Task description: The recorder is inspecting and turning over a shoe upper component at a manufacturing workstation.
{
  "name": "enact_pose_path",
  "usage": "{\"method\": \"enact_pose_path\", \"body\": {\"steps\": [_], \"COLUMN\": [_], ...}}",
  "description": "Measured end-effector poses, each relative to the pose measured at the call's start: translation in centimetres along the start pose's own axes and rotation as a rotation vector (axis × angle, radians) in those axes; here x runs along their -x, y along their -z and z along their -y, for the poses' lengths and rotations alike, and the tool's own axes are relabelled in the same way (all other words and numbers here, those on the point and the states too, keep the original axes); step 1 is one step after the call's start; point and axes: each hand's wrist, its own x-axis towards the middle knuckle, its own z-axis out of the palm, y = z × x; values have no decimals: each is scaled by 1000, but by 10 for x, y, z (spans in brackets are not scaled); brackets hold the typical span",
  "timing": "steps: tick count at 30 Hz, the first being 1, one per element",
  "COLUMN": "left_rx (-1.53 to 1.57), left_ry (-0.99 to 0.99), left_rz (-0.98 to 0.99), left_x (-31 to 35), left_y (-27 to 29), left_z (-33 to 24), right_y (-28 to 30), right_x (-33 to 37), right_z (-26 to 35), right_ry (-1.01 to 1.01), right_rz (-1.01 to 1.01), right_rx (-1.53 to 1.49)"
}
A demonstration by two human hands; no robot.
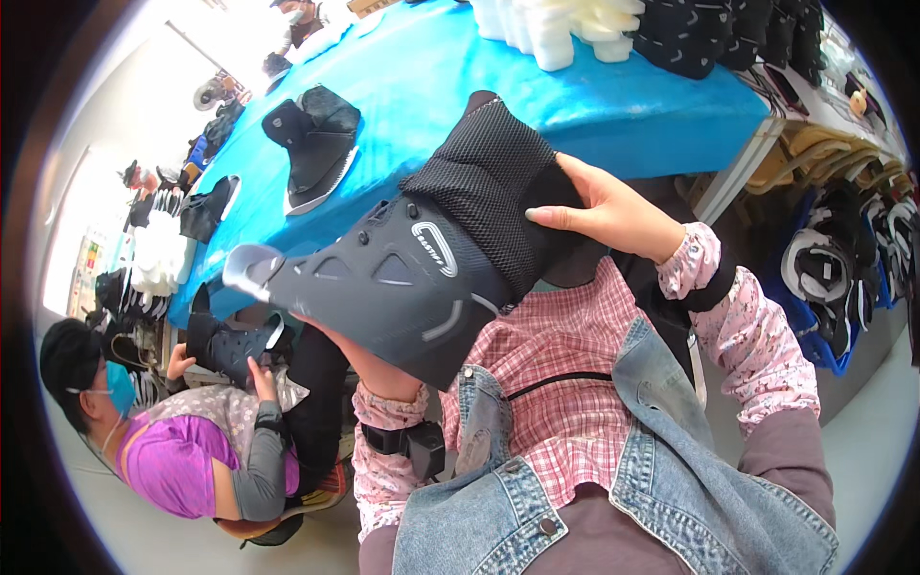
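A dark grey and black high-top shoe upper (402, 287) is held up in front of me, tilted, with its toe end to the left. Its collar is black mesh, its side has triangular panels and a light emblem, and a translucent whitish piece shows at the toe. My right hand (613, 206) grips the collar, thumb on the near face and the other fingers hidden behind. From below, my left hand (353, 353) holds the upper near its lower edge, with its fingers hidden behind it.
A blue-covered table (422, 81) lies ahead, with another black upper (311, 153), white foam forms (561, 24) and stacked black uppers (685, 38). A seated co-worker (182, 436) at left handles a similar upper (235, 350). A blue crate (829, 359) of black-and-white pieces stands right.
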Motion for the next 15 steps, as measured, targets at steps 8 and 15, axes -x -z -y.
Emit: {"method": "enact_pose_path", "body": {"steps": [8,15], "left_rx": [156,138], "left_ry": [-6,-63], "left_rz": [88,26], "left_x": [-4,-2], "left_y": [29,28], "left_z": [42,56], "right_y": [39,0], "right_x": [14,0], "right_z": [-18,-45], "right_ry": [-578,-441], "right_rz": [274,182], "right_rx": [-895,-730]}}
